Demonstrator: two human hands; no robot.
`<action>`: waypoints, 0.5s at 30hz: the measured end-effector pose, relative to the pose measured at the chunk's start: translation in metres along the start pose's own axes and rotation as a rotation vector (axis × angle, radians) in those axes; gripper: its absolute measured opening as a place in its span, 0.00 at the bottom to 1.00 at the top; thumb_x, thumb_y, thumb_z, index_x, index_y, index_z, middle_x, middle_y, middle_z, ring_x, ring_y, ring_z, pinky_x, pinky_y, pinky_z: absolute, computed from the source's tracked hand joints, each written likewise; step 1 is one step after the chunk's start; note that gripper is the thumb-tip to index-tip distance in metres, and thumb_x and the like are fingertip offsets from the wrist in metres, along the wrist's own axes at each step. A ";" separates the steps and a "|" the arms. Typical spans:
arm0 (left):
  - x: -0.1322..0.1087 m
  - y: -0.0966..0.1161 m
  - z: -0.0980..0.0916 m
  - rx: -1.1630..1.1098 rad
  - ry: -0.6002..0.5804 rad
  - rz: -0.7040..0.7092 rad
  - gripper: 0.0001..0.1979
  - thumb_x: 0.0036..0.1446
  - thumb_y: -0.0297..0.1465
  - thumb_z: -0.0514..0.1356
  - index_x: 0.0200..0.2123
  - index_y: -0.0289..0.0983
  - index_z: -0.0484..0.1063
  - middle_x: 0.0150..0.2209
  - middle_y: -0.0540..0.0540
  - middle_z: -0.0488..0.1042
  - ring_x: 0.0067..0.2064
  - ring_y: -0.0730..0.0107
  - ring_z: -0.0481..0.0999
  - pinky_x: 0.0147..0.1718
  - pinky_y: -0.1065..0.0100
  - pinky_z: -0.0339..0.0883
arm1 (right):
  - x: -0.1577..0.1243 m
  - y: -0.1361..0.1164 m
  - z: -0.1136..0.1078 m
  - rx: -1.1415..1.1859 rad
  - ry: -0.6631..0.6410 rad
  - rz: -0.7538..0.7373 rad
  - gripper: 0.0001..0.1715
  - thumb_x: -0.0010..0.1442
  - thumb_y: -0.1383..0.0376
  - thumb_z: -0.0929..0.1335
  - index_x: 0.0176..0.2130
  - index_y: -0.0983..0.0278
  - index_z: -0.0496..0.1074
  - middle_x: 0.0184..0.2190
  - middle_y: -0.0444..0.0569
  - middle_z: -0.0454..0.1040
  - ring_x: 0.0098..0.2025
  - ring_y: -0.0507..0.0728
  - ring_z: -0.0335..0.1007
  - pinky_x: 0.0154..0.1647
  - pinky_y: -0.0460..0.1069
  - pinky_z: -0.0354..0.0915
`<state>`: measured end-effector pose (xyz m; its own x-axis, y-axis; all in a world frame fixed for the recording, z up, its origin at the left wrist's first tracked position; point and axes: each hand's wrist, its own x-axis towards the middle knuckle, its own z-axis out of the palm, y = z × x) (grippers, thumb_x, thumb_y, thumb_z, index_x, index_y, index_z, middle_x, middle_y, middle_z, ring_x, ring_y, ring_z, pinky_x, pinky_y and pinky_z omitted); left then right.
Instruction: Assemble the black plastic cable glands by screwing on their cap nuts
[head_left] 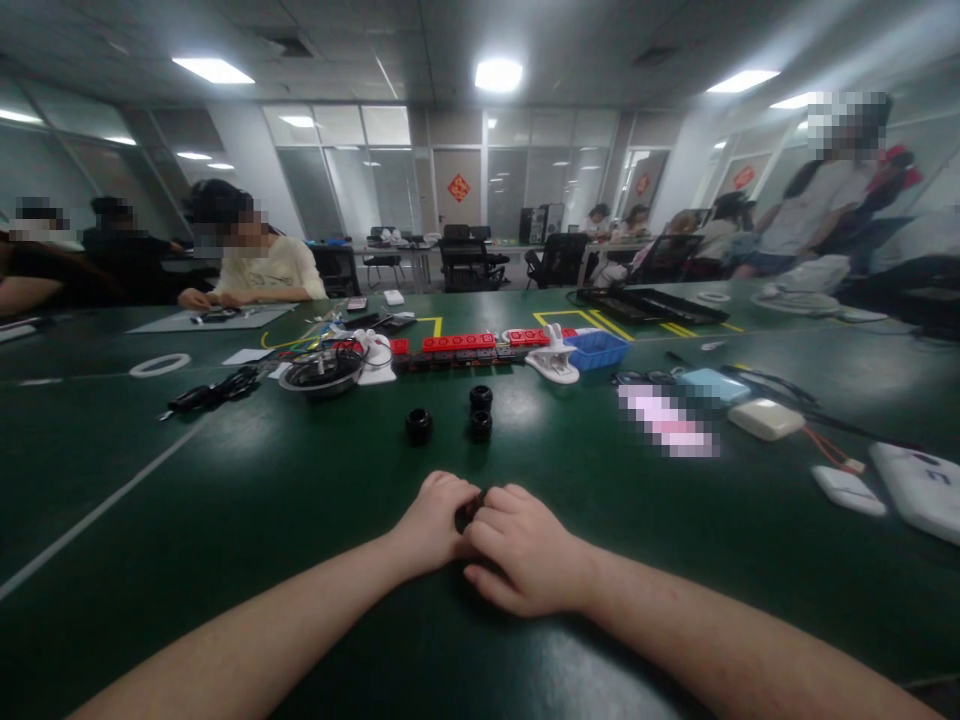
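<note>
My left hand point(435, 520) and my right hand point(521, 550) rest together on the green table point(300, 520), both with fingers curled. Between them they hold a small black part point(469, 510), mostly hidden by the fingers. Further out on the table stand three similar black round parts: one point(418, 425) to the left, and two stacked point(481, 410) to the right of it.
A row of red and black blocks point(469, 345), a blue basket point(598, 350), a white clamp point(555, 360), a round black dish point(322, 375) and cables lie across the middle. White devices point(847, 490) sit at right. Other people sit at the far left and stand at right.
</note>
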<state>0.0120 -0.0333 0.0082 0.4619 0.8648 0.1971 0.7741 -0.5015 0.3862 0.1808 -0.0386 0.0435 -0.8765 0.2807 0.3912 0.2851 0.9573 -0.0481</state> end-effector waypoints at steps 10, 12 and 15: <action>0.001 -0.002 -0.002 -0.017 0.050 -0.101 0.09 0.44 0.35 0.60 0.28 0.37 0.67 0.30 0.50 0.69 0.35 0.65 0.66 0.37 0.63 0.57 | -0.005 0.008 0.002 -0.006 0.104 0.164 0.12 0.57 0.63 0.59 0.37 0.68 0.67 0.27 0.50 0.69 0.30 0.55 0.57 0.30 0.50 0.51; 0.001 -0.002 -0.001 -0.020 0.046 -0.100 0.10 0.42 0.35 0.61 0.28 0.37 0.66 0.30 0.50 0.69 0.36 0.64 0.66 0.37 0.64 0.58 | -0.005 0.010 0.002 0.011 0.096 0.202 0.14 0.57 0.63 0.59 0.40 0.68 0.66 0.29 0.51 0.69 0.31 0.56 0.57 0.31 0.50 0.52; 0.001 -0.003 -0.001 -0.020 0.040 -0.099 0.12 0.42 0.37 0.61 0.29 0.37 0.67 0.31 0.49 0.68 0.36 0.64 0.66 0.37 0.64 0.58 | -0.006 0.013 0.002 0.031 0.081 0.245 0.16 0.57 0.61 0.60 0.42 0.68 0.65 0.30 0.51 0.69 0.31 0.56 0.57 0.32 0.50 0.53</action>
<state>0.0094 -0.0308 0.0079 0.3655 0.9106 0.1930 0.8062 -0.4133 0.4233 0.1887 -0.0279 0.0383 -0.7489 0.4988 0.4363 0.4717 0.8637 -0.1777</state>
